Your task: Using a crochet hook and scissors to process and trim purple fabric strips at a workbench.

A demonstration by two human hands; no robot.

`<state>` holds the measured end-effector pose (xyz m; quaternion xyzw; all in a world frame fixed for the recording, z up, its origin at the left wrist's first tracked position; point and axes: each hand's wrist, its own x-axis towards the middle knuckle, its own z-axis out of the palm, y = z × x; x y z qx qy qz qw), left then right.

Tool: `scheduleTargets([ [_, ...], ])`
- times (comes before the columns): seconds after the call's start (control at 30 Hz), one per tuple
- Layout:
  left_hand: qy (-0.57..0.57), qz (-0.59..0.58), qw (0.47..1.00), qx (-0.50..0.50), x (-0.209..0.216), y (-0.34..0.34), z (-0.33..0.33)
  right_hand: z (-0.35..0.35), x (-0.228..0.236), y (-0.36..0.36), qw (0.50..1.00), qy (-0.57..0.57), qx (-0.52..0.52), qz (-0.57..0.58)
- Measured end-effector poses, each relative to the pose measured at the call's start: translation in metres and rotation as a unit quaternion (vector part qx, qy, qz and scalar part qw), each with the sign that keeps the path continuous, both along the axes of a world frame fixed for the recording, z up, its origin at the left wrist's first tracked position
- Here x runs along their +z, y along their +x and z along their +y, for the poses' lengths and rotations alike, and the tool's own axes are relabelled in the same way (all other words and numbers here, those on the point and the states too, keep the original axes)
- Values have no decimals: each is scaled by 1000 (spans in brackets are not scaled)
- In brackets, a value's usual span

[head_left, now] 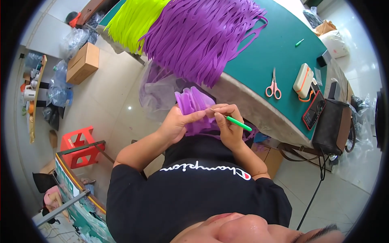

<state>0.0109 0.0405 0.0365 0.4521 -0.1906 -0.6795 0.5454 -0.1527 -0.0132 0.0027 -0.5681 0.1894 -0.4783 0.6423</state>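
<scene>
My left hand (177, 123) grips a bunch of purple straps (193, 108) held in front of my chest, the thumb pressed against them. My right hand (229, 123) pinches a thin tool with a green handle (239, 124), its metal tip touching the straps by my left thumb. A big heap of purple straps (202, 34) hangs over the edge of the green table (267, 52), with a heap of neon yellow straps (131, 18) beside it.
Pink-handled scissors (274, 87), a cream and orange device (303, 79), a phone (314, 110) and a dark bag (333, 125) lie on the table's right part. A clear bag of purple material (156, 91), a cardboard box (83, 62) and a red stool (79, 146) are on the tiled floor.
</scene>
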Motion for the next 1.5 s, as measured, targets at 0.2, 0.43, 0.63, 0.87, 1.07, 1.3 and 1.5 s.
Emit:
scheduleTargets([
  [0.2, 15, 17, 999, 43, -7, -6, 12, 8, -5, -8, 999, 11, -26, 20],
  [0.43, 7, 31, 998, 63, 0, -8, 17, 17, -2, -3, 999, 10, -46, 2],
  [0.63, -27, -13, 996, 80, 6, -11, 14, 10, 1, -8, 989, -106, -64, 78],
  [0.87, -105, -174, 976, 83, -3, -9, 14, 4, 8, -3, 891, -386, -163, 177],
  [1.07, -194, -600, 774, 60, -3, 11, 3, -33, 15, -32, 792, -460, -376, 139],
  [1.3, -126, -555, 821, -44, -12, 35, -4, -73, 64, -58, 732, -467, -494, 42],
  [1.5, -82, -94, 980, -157, 16, 28, 16, -59, 51, -26, 955, -234, -86, 158],
])
